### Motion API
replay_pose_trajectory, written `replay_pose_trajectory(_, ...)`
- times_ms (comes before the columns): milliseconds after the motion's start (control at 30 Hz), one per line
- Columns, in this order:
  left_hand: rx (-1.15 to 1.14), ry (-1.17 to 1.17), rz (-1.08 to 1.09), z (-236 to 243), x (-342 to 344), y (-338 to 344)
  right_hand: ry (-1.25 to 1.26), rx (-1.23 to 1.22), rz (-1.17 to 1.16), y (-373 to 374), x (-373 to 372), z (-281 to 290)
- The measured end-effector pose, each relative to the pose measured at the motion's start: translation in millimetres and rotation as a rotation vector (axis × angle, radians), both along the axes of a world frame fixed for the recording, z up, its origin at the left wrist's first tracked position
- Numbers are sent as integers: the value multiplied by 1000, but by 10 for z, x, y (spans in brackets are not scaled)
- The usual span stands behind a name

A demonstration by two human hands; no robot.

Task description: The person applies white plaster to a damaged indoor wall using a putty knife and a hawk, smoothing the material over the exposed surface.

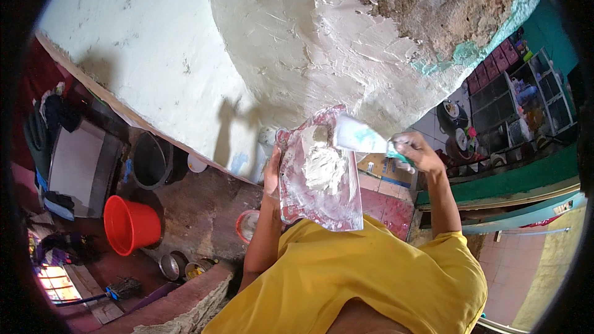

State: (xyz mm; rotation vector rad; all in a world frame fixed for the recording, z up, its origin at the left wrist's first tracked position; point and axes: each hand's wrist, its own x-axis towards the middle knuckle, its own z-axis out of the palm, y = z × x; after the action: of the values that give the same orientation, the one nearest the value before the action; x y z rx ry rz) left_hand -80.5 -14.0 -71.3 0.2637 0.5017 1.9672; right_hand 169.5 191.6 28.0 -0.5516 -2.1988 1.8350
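Observation:
My left hand point(271, 172) grips the left edge of a flat reddish board point(289, 195) smeared with white paste. A mound of wet white plaster point(327, 168) sits on the board's middle. In my right hand point(417, 151) is a putty knife point(362, 136) with a green handle. Its wide, paste-coated blade points left and reaches over the board's upper right part, near the mound. Whether the blade touches the paste I cannot tell. Beyond the board stands a wall point(272, 37) with fresh, ridged white coating, and a rough brown bare patch point(433, 0) at the upper right.
A red bucket point(129, 226) and a dark tub point(151, 161) stand on the floor at left, near metal bowls point(172, 265). A small tub point(247, 226) is beside my left forearm. Shelves with kitchenware point(513, 96) and a green ledge point(495, 179) lie at right.

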Motion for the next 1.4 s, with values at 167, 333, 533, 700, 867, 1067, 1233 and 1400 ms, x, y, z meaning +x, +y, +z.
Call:
replay_pose_trajectory(167, 134, -28, -11, 290, -59, -89, -167, -78, 126, 122, -1, -82)
replay_pose_trajectory(333, -2, -45, 114, 283, -305, -279, -276, 247, 0, 232, 342, 195)
replay_pose_trajectory(533, -63, 62, 193, 424, -323, -370, 93, 567, -290, -86, -6, 633)
replay_pose_trajectory(700, -8, 69, 197, 298, -224, -390, 141, 963, -396, 45, -287, 598)
replay_pose_trajectory(867, -107, 134, 265, 237, -170, -436, 92, 925, -463, 115, -298, 674)
replay_pose_trajectory(1067, -4, 116, 255, 84, -234, -409, 103, 944, -473, 188, -301, 726)
replay_pose_trajectory(1233, 47, 74, 200, 100, -204, -377, 67, 945, -476, 226, -208, 753)
replay_pose_trajectory(1400, -3, 78, 225, 100, -210, -374, 60, 956, -516, 263, 6, 780)
